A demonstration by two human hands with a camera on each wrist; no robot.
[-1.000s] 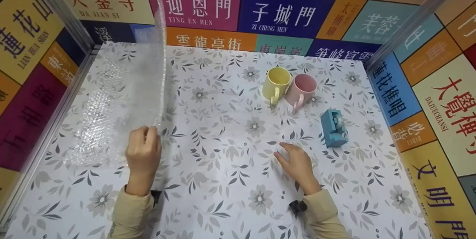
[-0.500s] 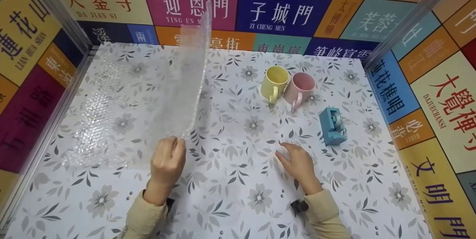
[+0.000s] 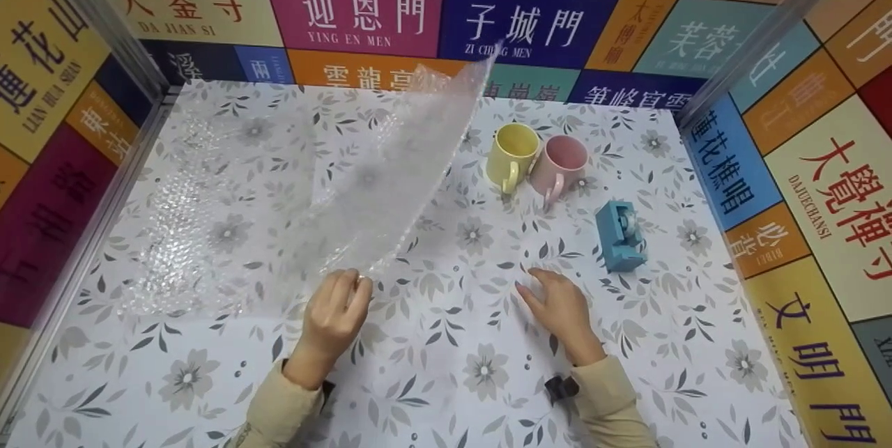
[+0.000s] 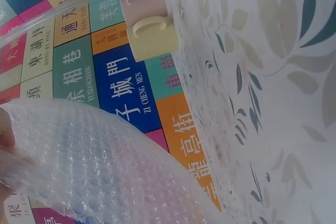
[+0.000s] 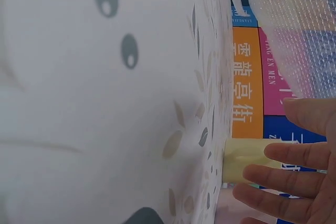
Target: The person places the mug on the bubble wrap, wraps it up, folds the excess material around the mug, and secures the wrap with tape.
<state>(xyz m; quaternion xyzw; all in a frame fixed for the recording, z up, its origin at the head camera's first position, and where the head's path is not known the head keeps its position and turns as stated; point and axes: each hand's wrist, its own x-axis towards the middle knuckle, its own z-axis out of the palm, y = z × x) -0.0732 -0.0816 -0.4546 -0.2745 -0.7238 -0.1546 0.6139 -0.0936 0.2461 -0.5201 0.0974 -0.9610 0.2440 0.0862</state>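
My left hand [image 3: 336, 319] pinches the near edge of a clear sheet of bubble wrap [image 3: 390, 183]. The lifted part of the sheet leans up and to the right, its far corner rising before the back wall. Its other part lies flat at the table's left. In the left wrist view, bumpy bubble wrap [image 4: 100, 156] hangs from the fingertips [image 4: 6, 129]. My right hand [image 3: 561, 312] holds nothing; its fingers are spread in the right wrist view. A yellow mug [image 3: 513, 155] and a pink mug [image 3: 559, 164] stand side by side beyond it.
A teal tape dispenser [image 3: 620, 235] with a roll of tape stands right of my right hand. The tabletop [image 3: 418, 378] has a white floral covering. Panels with large printed characters [image 3: 352, 12] wall the back and both sides, with metal posts at the corners.
My left hand has moved right and slightly toward me, drawing the raised edge of the bubble wrap rightward; that edge now leans lower. My right hand stays nearly still.
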